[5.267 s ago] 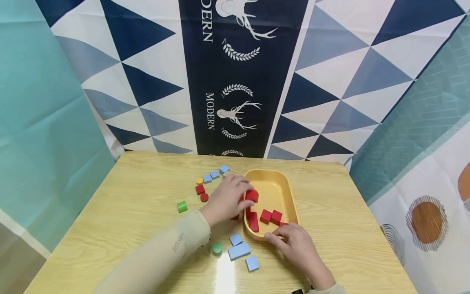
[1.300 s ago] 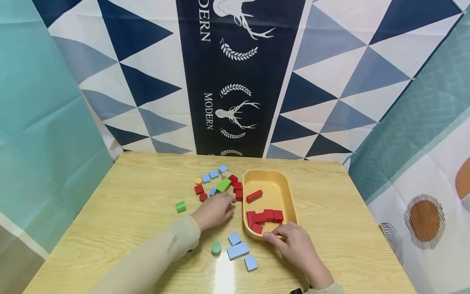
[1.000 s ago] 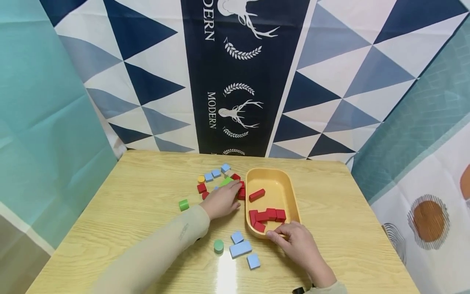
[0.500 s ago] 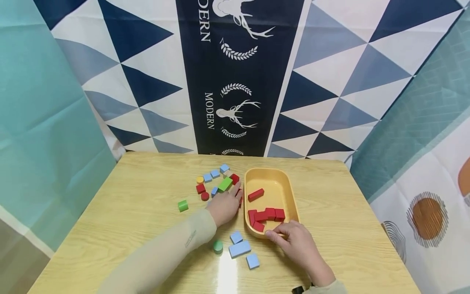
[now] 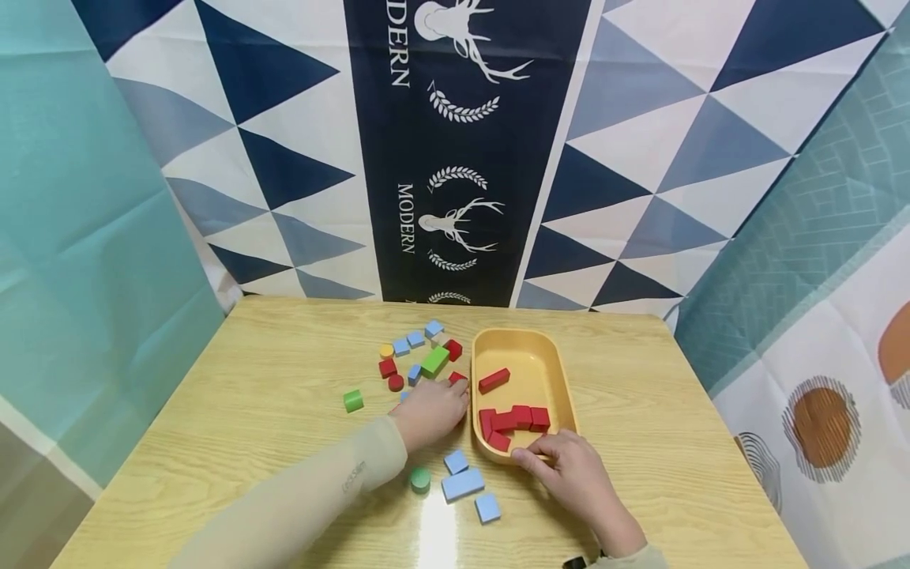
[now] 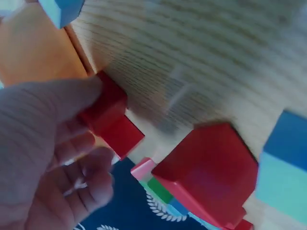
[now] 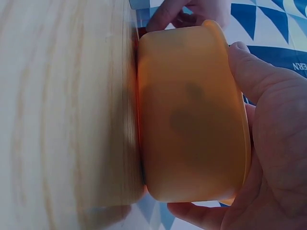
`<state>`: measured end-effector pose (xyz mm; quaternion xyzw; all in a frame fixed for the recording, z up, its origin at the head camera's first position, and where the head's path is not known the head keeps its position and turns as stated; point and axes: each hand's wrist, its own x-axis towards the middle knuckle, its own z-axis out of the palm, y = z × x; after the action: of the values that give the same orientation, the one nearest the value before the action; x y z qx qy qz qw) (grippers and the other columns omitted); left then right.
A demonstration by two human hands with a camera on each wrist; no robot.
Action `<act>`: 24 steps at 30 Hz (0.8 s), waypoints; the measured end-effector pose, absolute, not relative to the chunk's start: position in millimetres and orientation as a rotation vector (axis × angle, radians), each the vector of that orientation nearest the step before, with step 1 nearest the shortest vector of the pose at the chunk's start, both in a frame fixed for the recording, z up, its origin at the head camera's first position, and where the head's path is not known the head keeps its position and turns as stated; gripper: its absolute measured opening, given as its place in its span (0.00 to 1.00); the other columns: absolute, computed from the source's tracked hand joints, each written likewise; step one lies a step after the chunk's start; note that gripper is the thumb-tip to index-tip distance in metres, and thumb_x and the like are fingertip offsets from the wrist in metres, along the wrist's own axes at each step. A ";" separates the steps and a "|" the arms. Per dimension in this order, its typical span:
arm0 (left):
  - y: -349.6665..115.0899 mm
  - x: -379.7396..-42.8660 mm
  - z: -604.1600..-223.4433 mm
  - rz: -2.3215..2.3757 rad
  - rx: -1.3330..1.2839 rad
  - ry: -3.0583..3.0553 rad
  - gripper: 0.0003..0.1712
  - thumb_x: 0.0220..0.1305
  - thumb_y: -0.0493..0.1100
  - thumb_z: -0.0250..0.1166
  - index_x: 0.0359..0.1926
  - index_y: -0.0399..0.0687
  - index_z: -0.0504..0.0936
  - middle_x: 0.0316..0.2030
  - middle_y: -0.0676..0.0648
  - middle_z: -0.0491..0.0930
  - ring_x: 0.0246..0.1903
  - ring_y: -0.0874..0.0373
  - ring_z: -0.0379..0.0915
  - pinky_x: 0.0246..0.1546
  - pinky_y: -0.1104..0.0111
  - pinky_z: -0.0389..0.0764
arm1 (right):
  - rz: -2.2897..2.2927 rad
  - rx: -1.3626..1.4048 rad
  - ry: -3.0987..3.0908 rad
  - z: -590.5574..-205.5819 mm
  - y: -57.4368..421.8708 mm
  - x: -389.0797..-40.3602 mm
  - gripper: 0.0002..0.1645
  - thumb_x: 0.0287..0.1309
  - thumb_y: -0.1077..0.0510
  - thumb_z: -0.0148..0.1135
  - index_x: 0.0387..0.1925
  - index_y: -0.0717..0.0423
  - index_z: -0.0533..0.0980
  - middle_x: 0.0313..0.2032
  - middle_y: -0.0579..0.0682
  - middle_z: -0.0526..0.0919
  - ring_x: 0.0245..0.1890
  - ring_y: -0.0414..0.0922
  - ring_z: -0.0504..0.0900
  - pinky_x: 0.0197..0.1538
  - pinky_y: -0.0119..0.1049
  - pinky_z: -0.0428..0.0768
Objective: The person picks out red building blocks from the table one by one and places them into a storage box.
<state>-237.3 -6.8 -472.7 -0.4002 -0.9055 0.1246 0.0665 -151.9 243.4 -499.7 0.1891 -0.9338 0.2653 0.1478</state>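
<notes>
My left hand (image 5: 432, 411) is down at the table just left of the yellow-orange plastic tray (image 5: 532, 365). In the left wrist view its thumb and fingers pinch a red block (image 6: 108, 103), with another red block (image 6: 123, 136) right beside it. From the head view the pinched block is mostly hidden by the hand. My right hand (image 5: 569, 470) holds the tray's near right rim, thumb on the edge and fingers around the outside. Inside the tray lie a red bar (image 5: 494, 380) and several red blocks (image 5: 522, 416) grouped at the near end.
Left of the tray sit a green block (image 5: 435, 362), a red block (image 5: 453, 349), small blue blocks (image 5: 415, 339) and a yellow disc (image 5: 386, 350). A green half-round block (image 5: 353, 401) lies farther left. Nearer are a blue bar (image 5: 463, 484) and a green cylinder (image 5: 420, 480).
Earlier my left hand held a red piece over the tray; the tray now contains more red pieces. The hand went back to the pile and now pinches another block. My right hand stayed put.
</notes>
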 end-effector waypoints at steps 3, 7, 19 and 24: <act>-16.6 -237.2 -465.4 0.147 -1.228 -2.791 0.16 0.68 0.47 0.64 0.52 0.47 0.82 0.47 0.49 0.78 0.40 0.58 0.74 0.40 0.64 0.83 | 0.767 0.568 -2.694 -501.7 241.1 -152.1 0.11 0.55 0.39 0.70 0.22 0.35 0.83 0.23 0.26 0.77 0.27 0.32 0.71 0.30 0.35 0.75; -19.5 -239.9 -448.1 -0.094 -1.137 -2.805 0.16 0.62 0.52 0.69 0.46 0.51 0.79 0.39 0.54 0.75 0.36 0.62 0.68 0.41 0.67 0.81 | 0.773 0.546 -2.709 -502.4 241.5 -152.6 0.11 0.55 0.38 0.70 0.22 0.34 0.83 0.23 0.27 0.76 0.27 0.32 0.70 0.30 0.36 0.75; 8.8 -252.8 -455.4 -0.233 -1.161 -2.743 0.29 0.63 0.57 0.68 0.59 0.50 0.77 0.53 0.51 0.75 0.49 0.61 0.69 0.51 0.65 0.79 | 0.771 0.570 -2.702 -505.2 238.7 -153.4 0.12 0.55 0.38 0.69 0.21 0.35 0.83 0.21 0.25 0.75 0.26 0.33 0.69 0.28 0.33 0.72; -6.2 -276.1 -463.9 -0.290 -0.918 -2.828 0.26 0.68 0.52 0.63 0.63 0.45 0.74 0.58 0.47 0.74 0.55 0.57 0.69 0.53 0.61 0.79 | 0.760 0.531 -2.698 -501.8 243.4 -152.9 0.12 0.54 0.38 0.70 0.21 0.33 0.82 0.22 0.26 0.75 0.27 0.33 0.69 0.29 0.35 0.73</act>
<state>-276.1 -6.2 -463.9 -0.3063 -0.9439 -0.0966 0.0768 -152.9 243.4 -501.8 0.1841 -0.9358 0.2637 0.1440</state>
